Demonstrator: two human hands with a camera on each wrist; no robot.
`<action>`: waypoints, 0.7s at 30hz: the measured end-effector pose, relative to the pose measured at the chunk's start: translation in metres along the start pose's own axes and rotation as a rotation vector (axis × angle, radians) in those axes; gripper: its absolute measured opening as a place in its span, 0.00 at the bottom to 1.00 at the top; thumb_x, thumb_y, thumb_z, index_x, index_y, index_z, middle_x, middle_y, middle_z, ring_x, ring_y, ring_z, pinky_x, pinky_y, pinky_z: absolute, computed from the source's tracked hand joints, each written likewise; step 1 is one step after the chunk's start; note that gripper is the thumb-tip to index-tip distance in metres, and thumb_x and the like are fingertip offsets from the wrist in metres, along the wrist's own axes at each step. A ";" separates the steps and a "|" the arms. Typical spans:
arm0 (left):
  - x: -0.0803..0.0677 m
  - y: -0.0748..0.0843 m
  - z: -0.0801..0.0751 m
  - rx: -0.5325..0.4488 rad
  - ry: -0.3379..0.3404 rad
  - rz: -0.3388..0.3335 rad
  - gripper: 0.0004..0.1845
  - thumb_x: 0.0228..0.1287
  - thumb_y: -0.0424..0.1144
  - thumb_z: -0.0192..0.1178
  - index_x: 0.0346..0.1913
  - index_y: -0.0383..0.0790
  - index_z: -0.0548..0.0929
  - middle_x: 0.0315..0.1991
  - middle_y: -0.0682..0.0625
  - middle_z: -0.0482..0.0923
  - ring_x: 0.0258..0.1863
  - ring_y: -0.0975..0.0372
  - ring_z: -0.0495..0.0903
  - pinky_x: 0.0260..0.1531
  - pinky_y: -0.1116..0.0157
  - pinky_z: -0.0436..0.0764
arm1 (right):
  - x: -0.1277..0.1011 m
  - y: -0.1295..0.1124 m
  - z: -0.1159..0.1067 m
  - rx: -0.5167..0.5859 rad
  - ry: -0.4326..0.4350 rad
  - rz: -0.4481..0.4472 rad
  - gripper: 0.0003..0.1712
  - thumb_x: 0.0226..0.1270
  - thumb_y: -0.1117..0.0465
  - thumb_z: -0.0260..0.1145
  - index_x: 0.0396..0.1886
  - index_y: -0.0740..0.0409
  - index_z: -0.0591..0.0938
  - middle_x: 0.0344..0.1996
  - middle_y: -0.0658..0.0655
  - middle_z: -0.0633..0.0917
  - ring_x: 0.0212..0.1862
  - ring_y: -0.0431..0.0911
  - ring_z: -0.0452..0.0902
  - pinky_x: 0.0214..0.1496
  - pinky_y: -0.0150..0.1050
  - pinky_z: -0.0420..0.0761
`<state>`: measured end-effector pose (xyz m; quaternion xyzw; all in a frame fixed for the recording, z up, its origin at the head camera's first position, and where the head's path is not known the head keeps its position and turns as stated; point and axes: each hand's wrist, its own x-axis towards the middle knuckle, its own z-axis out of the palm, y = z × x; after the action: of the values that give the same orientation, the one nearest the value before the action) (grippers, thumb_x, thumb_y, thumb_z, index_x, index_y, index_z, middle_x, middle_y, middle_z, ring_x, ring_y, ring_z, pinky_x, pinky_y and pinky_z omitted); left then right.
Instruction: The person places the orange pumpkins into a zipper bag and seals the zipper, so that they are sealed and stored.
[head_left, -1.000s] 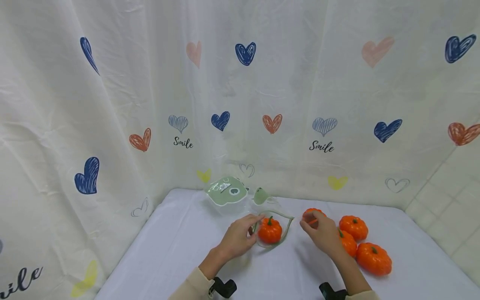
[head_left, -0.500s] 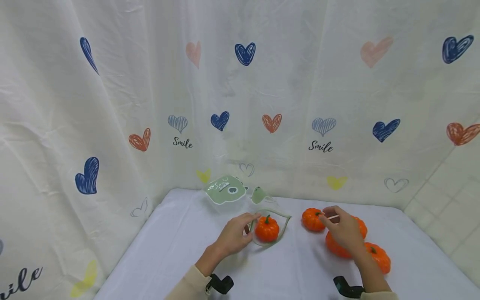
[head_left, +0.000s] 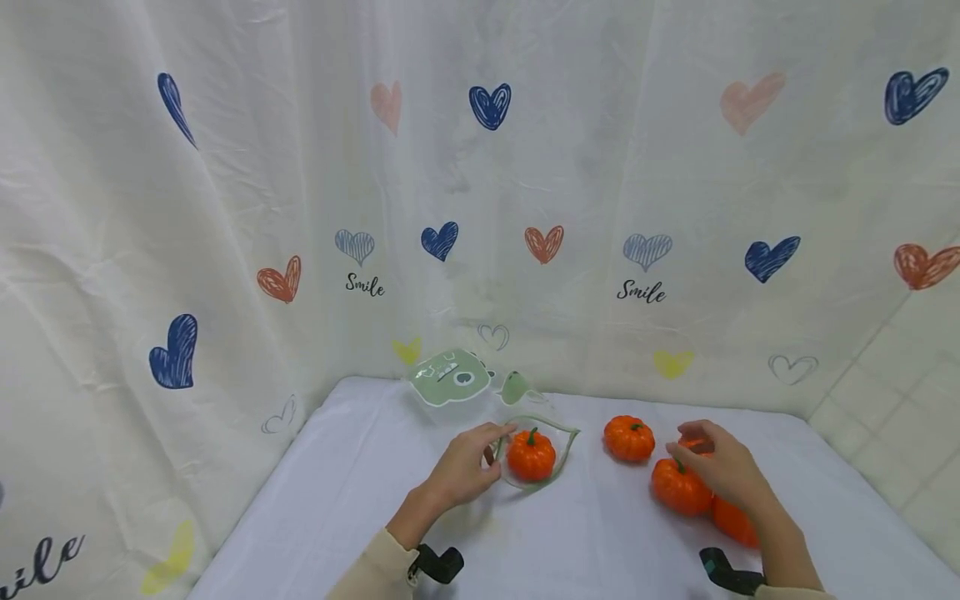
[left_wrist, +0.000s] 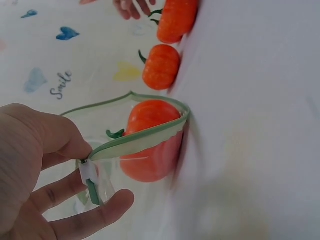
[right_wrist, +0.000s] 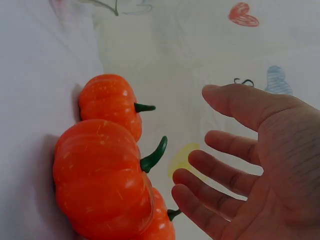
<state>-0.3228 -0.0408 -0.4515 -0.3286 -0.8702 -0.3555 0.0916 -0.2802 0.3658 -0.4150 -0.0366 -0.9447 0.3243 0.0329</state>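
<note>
A small orange pumpkin (head_left: pixel 531 455) sits inside a clear pouch with a green rim (head_left: pixel 558 460) on the white table (head_left: pixel 345 492). The left hand (head_left: pixel 463 472) pinches the pouch's rim at its zipper end, holding the mouth open. The right hand (head_left: pixel 722 472), fingers relaxed and holding nothing, hovers over the loose pumpkins (head_left: pixel 678 487) well right of the pouch. A careless grab could send these round pumpkins rolling; a slack pinch might let the mouth sag closed.

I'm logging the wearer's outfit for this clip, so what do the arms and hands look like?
Both hands are bare: left hand, right hand. Each arm ends in a cream-coloured sleeve, and a small black device sits at each wrist. No rings or gloves show.
</note>
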 end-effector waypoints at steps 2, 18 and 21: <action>0.000 0.000 -0.001 0.001 -0.001 -0.009 0.32 0.62 0.27 0.64 0.70 0.44 0.77 0.55 0.50 0.84 0.35 0.68 0.77 0.35 0.76 0.78 | 0.001 0.005 -0.002 0.003 -0.027 0.013 0.47 0.69 0.33 0.63 0.71 0.64 0.67 0.65 0.72 0.75 0.62 0.65 0.72 0.57 0.62 0.80; 0.000 -0.003 -0.009 0.000 -0.018 -0.034 0.32 0.64 0.30 0.65 0.71 0.48 0.76 0.57 0.48 0.84 0.36 0.64 0.78 0.35 0.76 0.78 | 0.007 0.026 0.002 -0.070 -0.130 0.041 0.54 0.57 0.31 0.72 0.72 0.62 0.67 0.67 0.74 0.71 0.63 0.69 0.68 0.59 0.71 0.73; 0.000 -0.004 -0.009 -0.001 -0.015 -0.034 0.32 0.64 0.30 0.66 0.71 0.48 0.77 0.56 0.49 0.85 0.36 0.64 0.78 0.34 0.76 0.79 | 0.007 0.028 0.003 -0.086 -0.151 0.061 0.57 0.55 0.30 0.73 0.73 0.62 0.67 0.67 0.75 0.70 0.62 0.70 0.68 0.59 0.73 0.71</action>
<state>-0.3263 -0.0492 -0.4473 -0.3165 -0.8761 -0.3551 0.0789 -0.2864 0.3869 -0.4345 -0.0420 -0.9559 0.2862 -0.0501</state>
